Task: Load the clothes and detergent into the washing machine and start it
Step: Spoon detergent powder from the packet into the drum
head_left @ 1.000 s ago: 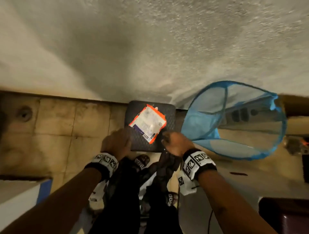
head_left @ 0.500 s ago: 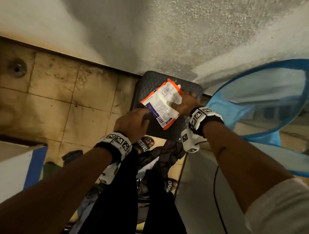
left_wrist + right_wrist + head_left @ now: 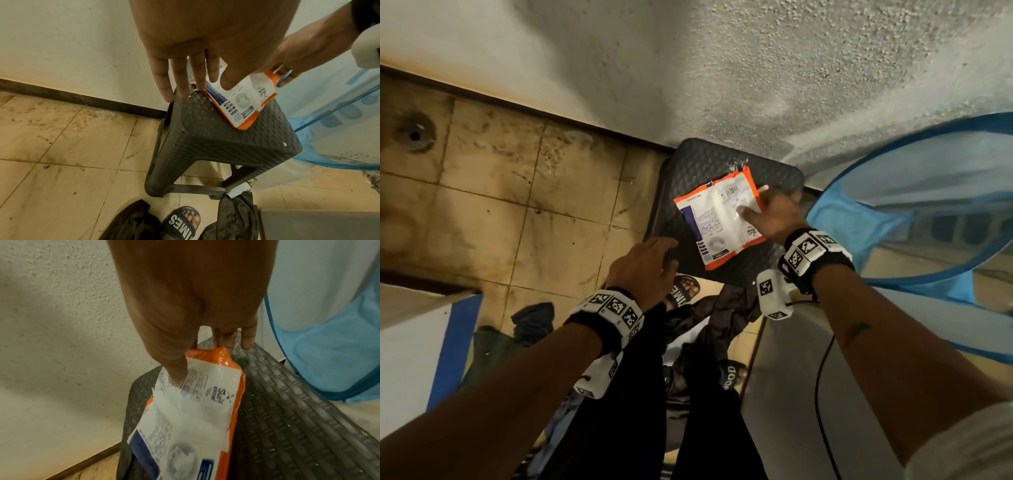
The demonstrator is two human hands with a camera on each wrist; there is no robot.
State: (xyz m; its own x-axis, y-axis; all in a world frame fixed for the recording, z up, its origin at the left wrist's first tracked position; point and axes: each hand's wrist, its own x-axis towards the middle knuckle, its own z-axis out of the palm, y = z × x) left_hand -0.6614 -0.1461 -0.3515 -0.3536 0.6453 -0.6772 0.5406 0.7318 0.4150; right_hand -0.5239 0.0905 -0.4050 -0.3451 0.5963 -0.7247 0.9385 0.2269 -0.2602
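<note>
right hand pinching the detergent packet on the stool

the right hand (image 3: 774, 216) pinches the far edge of the detergent packet (image 3: 722, 219), thumb pressed on its white printed face and fingers behind the orange border, as the right wrist view shows. the packet's far end is tilted up in that pinch while its near corner lies on the top of the dark woven stool (image 3: 678, 178). the left hand (image 3: 643, 267) is spread, fingers straight and slightly apart, holding nothing; in the left wrist view its fingertips (image 3: 164, 87) hang at the stool's left far edge, and contact cannot be told. in the head view the packet sits at 12 o'clock from the left hand. a blue mesh laundry basket (image 3: 825, 212) stands just beside the stool at 3 o'clock. dark clothes (image 3: 736, 308) lie on the tiled floor (image 3: 500, 205) at 6 o'clock of the stool, next to a black slide sandal (image 3: 685, 287) on the person's foot. a textured white wall (image 3: 722, 68) rises behind the stool.
</note>
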